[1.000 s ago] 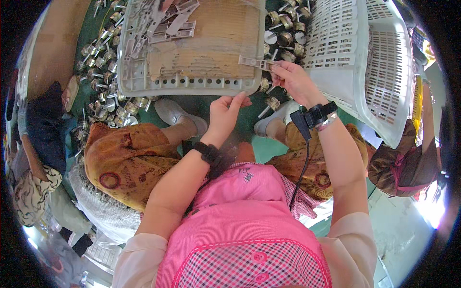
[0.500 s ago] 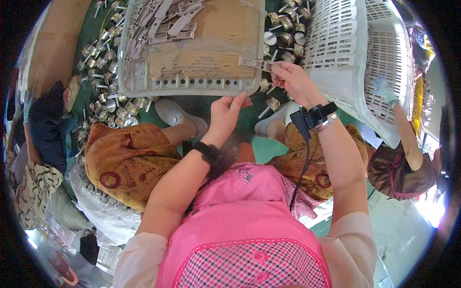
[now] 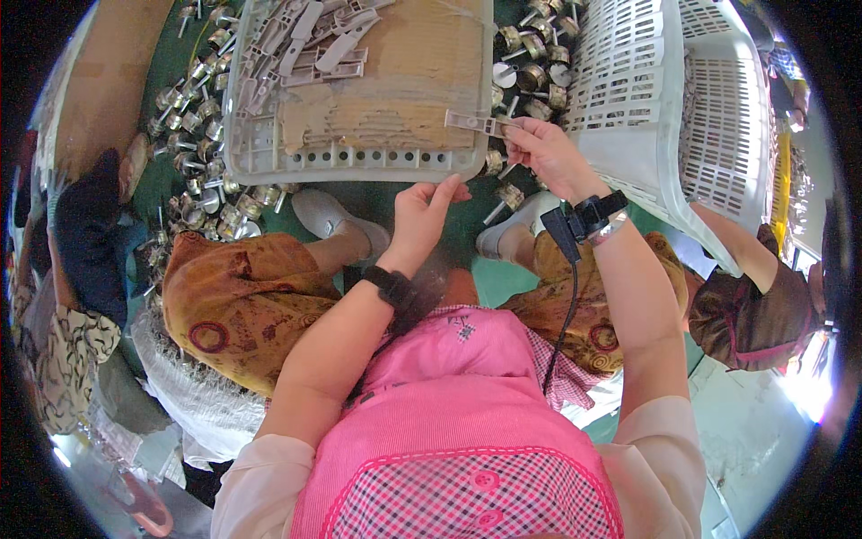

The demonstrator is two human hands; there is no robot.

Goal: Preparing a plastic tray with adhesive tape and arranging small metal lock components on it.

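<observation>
My right hand point(image 3: 545, 154) pinches a flat grey plastic strip point(image 3: 474, 121) over the near right corner of a white perforated tray point(image 3: 341, 160). The tray is lined with brown cardboard and holds several more grey plastic strips point(image 3: 305, 45) at its far left. My left hand point(image 3: 420, 212) hovers just below the tray's front rim, fingers loosely curled, nothing visible in it. Both wrists wear black bands, and a cable runs down from the right one.
Many small metal cylinder parts point(image 3: 193, 135) lie on the green surface left of the tray, and more point(image 3: 530, 54) to its right. A large white slatted basket point(image 3: 682, 117) stands at the right. Another person's arm point(image 3: 736, 242) reaches in beside it. Someone sits at the left edge point(image 3: 72, 234).
My right hand has kept the strip at the tray's corner, shifting only slightly. The other person's arm at the right has come further into view.
</observation>
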